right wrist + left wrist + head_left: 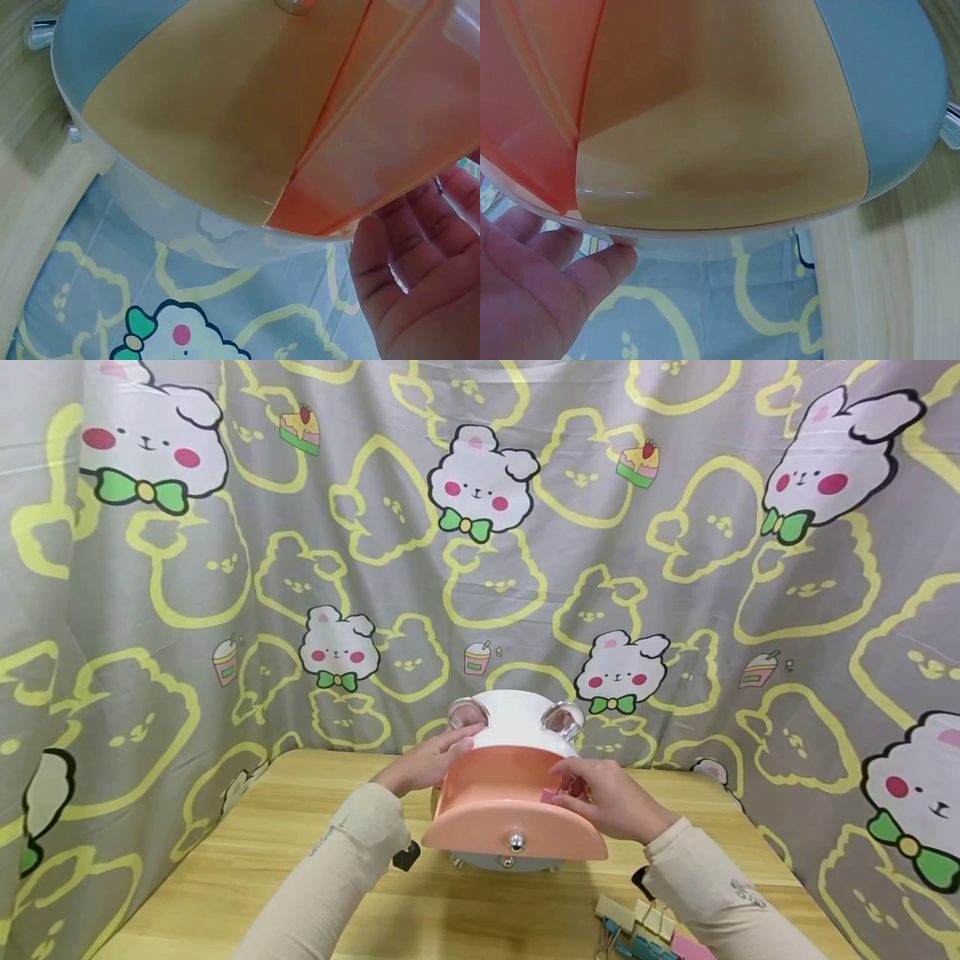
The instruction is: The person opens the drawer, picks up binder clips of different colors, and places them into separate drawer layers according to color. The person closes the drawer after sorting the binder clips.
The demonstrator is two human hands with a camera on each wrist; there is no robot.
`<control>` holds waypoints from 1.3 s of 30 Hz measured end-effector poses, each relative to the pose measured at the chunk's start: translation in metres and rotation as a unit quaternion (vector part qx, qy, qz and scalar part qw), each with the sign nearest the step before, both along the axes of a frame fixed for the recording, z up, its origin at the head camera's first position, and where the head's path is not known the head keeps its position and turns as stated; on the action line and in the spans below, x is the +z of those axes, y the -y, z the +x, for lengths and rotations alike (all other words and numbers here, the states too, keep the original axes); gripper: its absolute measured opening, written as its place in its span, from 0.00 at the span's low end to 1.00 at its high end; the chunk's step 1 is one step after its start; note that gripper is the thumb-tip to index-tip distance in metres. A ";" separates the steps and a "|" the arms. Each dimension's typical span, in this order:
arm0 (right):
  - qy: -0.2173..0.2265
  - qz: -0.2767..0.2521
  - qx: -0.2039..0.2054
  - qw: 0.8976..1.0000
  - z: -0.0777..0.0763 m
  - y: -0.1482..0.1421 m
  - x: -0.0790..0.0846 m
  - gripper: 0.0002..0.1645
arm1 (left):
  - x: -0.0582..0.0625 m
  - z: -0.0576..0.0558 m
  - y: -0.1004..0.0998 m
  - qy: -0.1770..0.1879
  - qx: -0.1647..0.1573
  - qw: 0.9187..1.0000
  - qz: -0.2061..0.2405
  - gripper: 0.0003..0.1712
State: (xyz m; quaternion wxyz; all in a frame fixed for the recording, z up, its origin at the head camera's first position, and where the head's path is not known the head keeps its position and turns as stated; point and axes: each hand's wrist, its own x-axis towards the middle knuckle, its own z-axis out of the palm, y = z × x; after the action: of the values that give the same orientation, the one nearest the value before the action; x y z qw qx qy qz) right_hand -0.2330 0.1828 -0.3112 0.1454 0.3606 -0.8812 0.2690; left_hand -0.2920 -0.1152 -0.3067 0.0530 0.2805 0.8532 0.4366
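A round white drawer box (513, 714) with two silver-rimmed ears stands on the table. Its top coral drawer (480, 818) is pulled out, showing a silver knob. My left hand (426, 763) rests on the box's upper left side near an ear, its fingers fairly straight; the left wrist view shows fingertips against the white rim. Over the drawer's right part, my right hand (618, 799) pinches a small pink binder clip (549, 795), mostly covered by the fingers. Below the coral drawer, a yellow drawer front (720, 112) and a blue drawer front (892, 82) are closed.
Several binder clips (648, 931) in cream, blue and pink lie in a pile at the table's front right, beside my right sleeve. The wooden table (247, 860) reaches back to a grey patterned curtain (405, 593) on the far side and both flanks.
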 end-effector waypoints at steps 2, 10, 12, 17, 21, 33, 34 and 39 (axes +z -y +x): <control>-0.004 0.000 -0.001 1.000 0.000 -0.001 0.000 0.15 | 0.000 -0.001 0.000 0.000 0.000 1.000 0.000 0.29; -0.047 -0.002 -0.014 0.999 0.003 -0.004 0.004 0.17 | -0.003 -0.002 0.000 0.004 -0.004 1.000 0.007 0.29; -0.054 0.004 -0.022 0.998 0.003 -0.005 0.004 0.17 | -0.003 -0.002 0.001 0.004 -0.003 1.000 0.007 0.29; -0.053 0.009 -0.038 0.998 0.005 -0.008 0.007 0.18 | -0.004 -0.004 0.003 -0.004 -0.002 1.000 0.005 0.29; -0.058 0.001 -0.041 0.997 0.006 -0.011 0.007 0.15 | -0.005 -0.006 0.004 -0.003 -0.006 1.000 0.009 0.29; -0.046 -0.002 -0.069 0.997 0.011 -0.026 0.001 0.14 | -0.004 -0.005 0.003 0.006 -0.011 1.000 0.012 0.29; -0.043 -0.002 -0.070 0.997 0.011 -0.027 0.001 0.14 | -0.004 -0.004 0.002 0.006 -0.012 1.000 0.012 0.29; -0.035 -0.005 -0.076 0.996 0.012 -0.032 -0.003 0.14 | -0.003 -0.003 0.002 0.001 -0.009 1.000 0.010 0.29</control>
State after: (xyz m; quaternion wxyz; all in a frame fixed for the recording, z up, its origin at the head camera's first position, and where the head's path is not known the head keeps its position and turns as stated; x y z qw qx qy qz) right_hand -0.2207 0.2153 -0.3141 0.1983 0.3010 -0.8991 0.2483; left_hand -0.2950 -0.1169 -0.3097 0.0546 0.2887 0.8461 0.4448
